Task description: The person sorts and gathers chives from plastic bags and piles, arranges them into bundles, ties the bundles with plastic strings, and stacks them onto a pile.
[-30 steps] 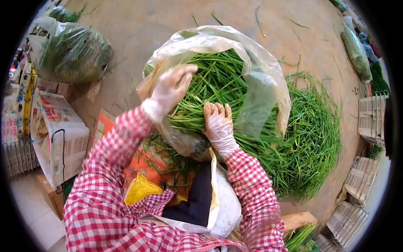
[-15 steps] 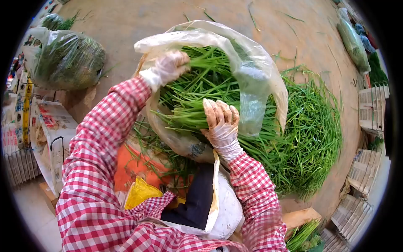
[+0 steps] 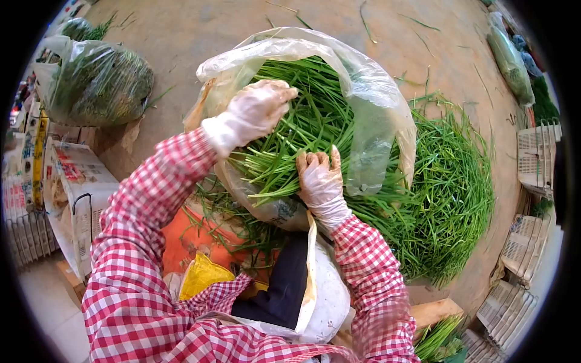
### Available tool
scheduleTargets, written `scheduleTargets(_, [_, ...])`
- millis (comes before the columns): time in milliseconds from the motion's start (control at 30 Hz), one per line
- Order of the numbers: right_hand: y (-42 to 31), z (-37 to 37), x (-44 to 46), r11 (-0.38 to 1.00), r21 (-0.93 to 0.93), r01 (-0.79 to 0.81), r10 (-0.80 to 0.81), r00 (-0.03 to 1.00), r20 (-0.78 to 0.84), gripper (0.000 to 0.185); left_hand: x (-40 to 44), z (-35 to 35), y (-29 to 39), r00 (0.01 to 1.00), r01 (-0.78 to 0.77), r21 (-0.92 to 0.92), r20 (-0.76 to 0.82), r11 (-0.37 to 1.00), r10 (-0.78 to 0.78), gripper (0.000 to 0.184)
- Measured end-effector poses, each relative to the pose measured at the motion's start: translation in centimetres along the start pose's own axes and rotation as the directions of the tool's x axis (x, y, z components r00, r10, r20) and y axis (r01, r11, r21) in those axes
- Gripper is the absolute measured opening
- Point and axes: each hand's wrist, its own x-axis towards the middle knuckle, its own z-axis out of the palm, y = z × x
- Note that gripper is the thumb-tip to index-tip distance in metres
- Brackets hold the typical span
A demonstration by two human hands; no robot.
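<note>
Fingers [image 3: 311, 160] of the gloved right hand [image 3: 322, 187] were curled around a bunch of green stalks [image 3: 269, 172], its pale ends jutting left over the near side of a clear plastic bag [image 3: 369, 127]. Beyond it, the gloved left hand [image 3: 254, 115] had its fingers drawn narrow; whether they pinched any stalks, I couldn't tell. More stalks lay inside the bag, and a loose heap [image 3: 448, 199] sat on the floor [image 3: 200, 36] to its right.

Red-and-white checked sleeves [image 3: 136, 236], thin whitish translucent gloves [image 3: 242, 118] with brown-stained fingers [image 3: 336, 160]
</note>
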Motion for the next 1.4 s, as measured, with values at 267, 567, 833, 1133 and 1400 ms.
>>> scheduleTargets(267, [0.2,-2.7,-0.8,0.975,0.128,-0.181,0.154,0.969,0.195,0.074,-4.8,2.5,1.0,0.928,-0.051,-0.062,0.366,0.997,0.071,0.009])
scheduleTargets(567, [-2.4,-0.5,-4.2,0.99,0.048,0.136,-0.14,0.984,0.113,0.044,-15.7,-1.7,10.1,0.976,0.215,-0.309,0.044,0.926,-0.212,0.018])
scheduleTargets(833, [-2.8,-0.4,-4.6,0.983,0.083,0.165,-0.171,0.983,0.062,0.031,-11.6,-1.0,6.4,0.96,0.27,0.233,-0.145,0.934,-0.241,0.031])
scheduleTargets(1133, [-2.6,-2.1,-3.1,0.994,0.06,0.092,-0.095,0.994,0.046,0.062,-14.2,2.7,6.1,0.932,0.291,-0.369,0.318,0.883,-0.174,0.027])
scheduleTargets(1400, [-3.7,0.9,-5.6,0.958,0.057,0.279,-0.284,0.951,0.121,0.039,-16.5,1.5,4.2,0.984,0.174,-0.054,-0.028,0.983,-0.175,0.026])
